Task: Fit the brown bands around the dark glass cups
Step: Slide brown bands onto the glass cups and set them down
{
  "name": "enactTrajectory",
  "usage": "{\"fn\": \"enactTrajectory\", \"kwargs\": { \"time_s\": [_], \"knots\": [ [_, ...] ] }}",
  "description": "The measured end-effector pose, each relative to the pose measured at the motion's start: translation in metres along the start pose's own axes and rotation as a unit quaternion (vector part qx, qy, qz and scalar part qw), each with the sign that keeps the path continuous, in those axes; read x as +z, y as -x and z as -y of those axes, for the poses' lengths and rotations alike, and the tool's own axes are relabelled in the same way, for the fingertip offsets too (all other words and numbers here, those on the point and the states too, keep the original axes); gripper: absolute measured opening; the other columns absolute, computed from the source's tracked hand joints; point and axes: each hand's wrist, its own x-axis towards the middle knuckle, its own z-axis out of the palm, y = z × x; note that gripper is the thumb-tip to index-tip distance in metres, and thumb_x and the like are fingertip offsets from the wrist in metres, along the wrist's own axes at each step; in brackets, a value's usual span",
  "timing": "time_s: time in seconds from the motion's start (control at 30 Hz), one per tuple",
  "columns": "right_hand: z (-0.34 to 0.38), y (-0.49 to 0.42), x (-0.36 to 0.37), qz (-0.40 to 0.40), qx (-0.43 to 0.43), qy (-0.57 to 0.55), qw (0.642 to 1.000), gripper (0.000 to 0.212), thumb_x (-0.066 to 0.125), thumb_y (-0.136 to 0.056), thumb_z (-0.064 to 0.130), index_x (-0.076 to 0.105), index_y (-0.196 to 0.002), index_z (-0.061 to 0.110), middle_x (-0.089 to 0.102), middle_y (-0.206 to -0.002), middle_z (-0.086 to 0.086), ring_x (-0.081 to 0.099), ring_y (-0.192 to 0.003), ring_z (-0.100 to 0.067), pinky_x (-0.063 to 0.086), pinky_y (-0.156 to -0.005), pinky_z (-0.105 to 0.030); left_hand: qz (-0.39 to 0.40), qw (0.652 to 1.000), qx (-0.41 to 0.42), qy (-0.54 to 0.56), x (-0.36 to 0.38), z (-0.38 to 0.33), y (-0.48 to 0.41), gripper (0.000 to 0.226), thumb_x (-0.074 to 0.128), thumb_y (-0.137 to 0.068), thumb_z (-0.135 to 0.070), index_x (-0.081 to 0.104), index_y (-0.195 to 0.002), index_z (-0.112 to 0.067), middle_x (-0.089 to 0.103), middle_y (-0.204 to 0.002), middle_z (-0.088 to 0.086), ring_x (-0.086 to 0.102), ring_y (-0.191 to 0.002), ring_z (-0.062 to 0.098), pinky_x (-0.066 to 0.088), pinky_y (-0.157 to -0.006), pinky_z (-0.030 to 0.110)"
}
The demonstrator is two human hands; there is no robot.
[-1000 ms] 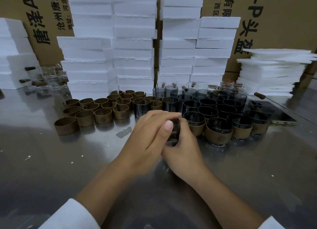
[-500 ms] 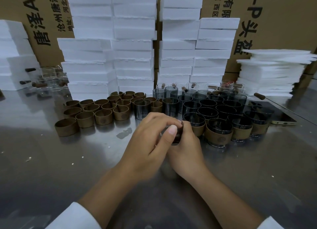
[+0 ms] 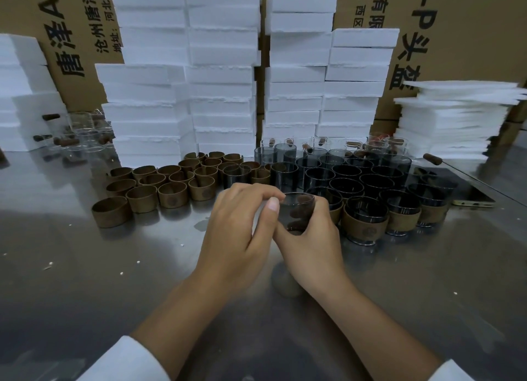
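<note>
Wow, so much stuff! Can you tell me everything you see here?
bands: many, brown, loose, left of centre
dark cups: many, smoky black, right of centre
banded cups: a few, dark with brown bands, front row, right
held cup: one, dark, between both hands
clear cups: several, see-through, far left and behind dark cups
foam blocks: many, white, stacked at back
foam sheets: one pile, white, back right
boxes: several, brown, behind the foam
phone: one, dark, far right
table: one, shiny grey, under everything
sleeves: two, white, bottom corners
left hand: pinching held cup's rim
right hand: wrapped round held cup
</note>
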Motion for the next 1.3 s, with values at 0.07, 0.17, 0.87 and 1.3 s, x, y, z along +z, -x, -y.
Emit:
{"fn": "enactTrajectory", "kwargs": {
  "time_s": [0.07, 0.17, 0.87, 1.3],
  "knots": [
    [-0.001, 0.0, 0.001, 0.002, -0.002, 0.001, 1.0, 0.039, 0.074, -0.071, 0.048, 0.045, -0.093, 0.034, 0.061, -0.095, 0.012, 0.058, -0.082, 0.006, 0.041, -0.063, -0.004, -0.01, 1.0, -0.001, -0.007, 0.0, 0.001, -0.001, 0.035, 0.034, -0.095, -0.033, 0.065, -0.097, -0.019, 0.053, -0.091, -0.028, 0.047, -0.098, -0.004, 0.034, -0.087, 0.016],
    [-0.002, 0.0, 0.002, 0.006, -0.007, -0.002, 1.0, 0.041, 0.077, -0.073, 0.042, 0.046, -0.098, 0.034, 0.061, -0.098, 0.012, 0.059, -0.087, 0.002, 0.044, -0.066, -0.005, -0.021, 1.0, -0.006, -0.02, -0.001, 0.003, -0.002, 0.035, 0.033, -0.096, -0.033, 0.065, -0.097, -0.019, 0.051, -0.09, -0.029, 0.046, -0.096, -0.008, 0.031, -0.088, 0.013],
    [-0.001, 0.0, 0.002, 0.084, -0.053, -0.016, 0.995, 0.043, 0.072, -0.075, 0.033, 0.044, -0.107, 0.034, 0.061, -0.102, 0.011, 0.061, -0.088, 0.001, 0.045, -0.065, -0.011, 0.111, 0.988, -0.075, 0.071, -0.004, -0.014, 0.0, 0.053, 0.022, -0.091, -0.055, 0.053, -0.128, -0.035, 0.056, -0.128, -0.014, 0.039, -0.132, 0.008, 0.027, -0.111, 0.025],
    [0.0, -0.001, 0.002, 0.0, -0.024, -0.021, 0.999, 0.041, 0.071, -0.064, 0.049, 0.043, -0.091, 0.037, 0.062, -0.094, 0.01, 0.06, -0.08, 0.005, 0.045, -0.062, -0.008, 0.015, 0.999, 0.012, 0.026, -0.004, -0.012, 0.001, 0.039, 0.033, -0.096, -0.034, 0.069, -0.101, -0.02, 0.063, -0.099, -0.012, 0.052, -0.103, 0.004, 0.035, -0.092, 0.024]
  ]
}}
